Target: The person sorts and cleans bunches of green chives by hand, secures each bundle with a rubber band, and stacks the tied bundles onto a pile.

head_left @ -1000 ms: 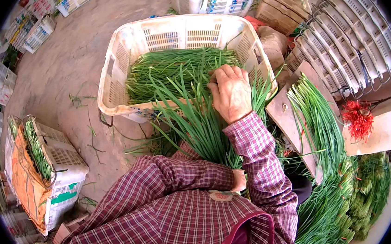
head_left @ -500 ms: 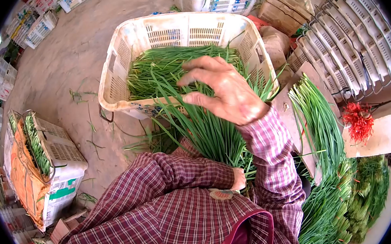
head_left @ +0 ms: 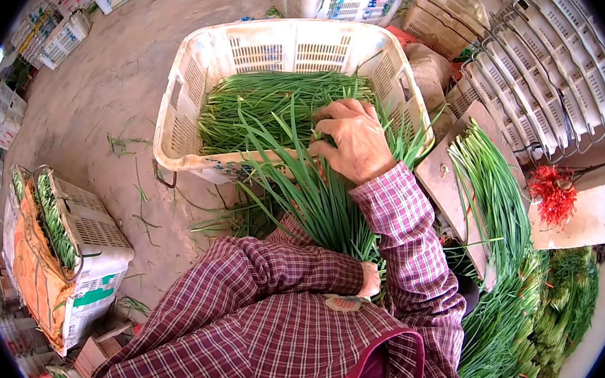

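A bunch of garlic chives [head_left: 325, 205] stands upright in front of me, its long green leaves fanning toward the crate. My left hand [head_left: 370, 279] is closed around the lower end of this bunch; the sleeve and leaves hide most of its fingers. Over the upper leaves, my right hand [head_left: 352, 140] has its fingers curled in and gripping some leaf tips. Just beyond is a dirty white plastic crate [head_left: 169, 139], with more chives [head_left: 273, 105] laid flat inside it.
At my right, loose chives [head_left: 493, 194] lie on a board [head_left: 434, 170], beside a bundle of red ties [head_left: 555, 196]. Tied bunches [head_left: 568, 302] lie lower right. Stacked crates [head_left: 537, 75] lean behind. A filled crate [head_left: 93, 258] sits on the floor at left.
My right hand has moved slightly right and down, and its spread fingers have curled in on the leaf tips. My left hand keeps its hold low on the bunch.
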The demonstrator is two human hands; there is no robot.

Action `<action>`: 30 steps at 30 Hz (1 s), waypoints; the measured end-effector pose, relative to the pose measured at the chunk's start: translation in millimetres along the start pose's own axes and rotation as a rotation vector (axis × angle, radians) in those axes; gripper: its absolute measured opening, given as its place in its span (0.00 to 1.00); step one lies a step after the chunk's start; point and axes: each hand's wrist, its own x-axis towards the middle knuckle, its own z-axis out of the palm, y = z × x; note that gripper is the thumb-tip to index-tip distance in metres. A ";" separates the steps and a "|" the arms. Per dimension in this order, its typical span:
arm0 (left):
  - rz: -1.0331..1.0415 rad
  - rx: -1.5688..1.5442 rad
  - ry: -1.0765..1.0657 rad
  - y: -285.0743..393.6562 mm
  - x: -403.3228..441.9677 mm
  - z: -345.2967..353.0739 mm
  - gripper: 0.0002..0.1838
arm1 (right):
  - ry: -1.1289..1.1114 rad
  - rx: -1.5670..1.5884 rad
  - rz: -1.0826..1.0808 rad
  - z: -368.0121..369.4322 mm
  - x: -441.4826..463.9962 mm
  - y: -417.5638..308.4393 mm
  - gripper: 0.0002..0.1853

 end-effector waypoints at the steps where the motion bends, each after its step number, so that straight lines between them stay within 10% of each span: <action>1: 0.002 -0.004 0.009 -0.7 0.4 0.4 0.33 | 0.024 0.034 -0.010 0.6 -0.8 0.7 0.10; 11: 0.117 0.325 -0.029 0.8 -1.8 1.1 0.45 | 0.536 0.055 0.026 -47.0 20.8 -15.6 0.08; 15: -0.024 0.452 -0.340 23.9 -7.8 -35.2 0.49 | -0.029 0.911 -0.206 -53.9 14.3 -52.8 0.13; 18: 0.102 0.247 0.419 -55.8 65.0 98.0 0.42 | -0.078 0.439 0.074 -36.1 9.6 -31.0 0.14; 20: 0.018 0.131 0.047 -15.1 20.0 21.8 0.41 | -0.068 0.231 0.131 -21.0 6.8 -23.3 0.14; 30: 0.022 0.098 -0.031 1.2 10.1 -0.3 0.35 | -0.219 0.242 0.234 0.0 -3.3 -20.3 0.11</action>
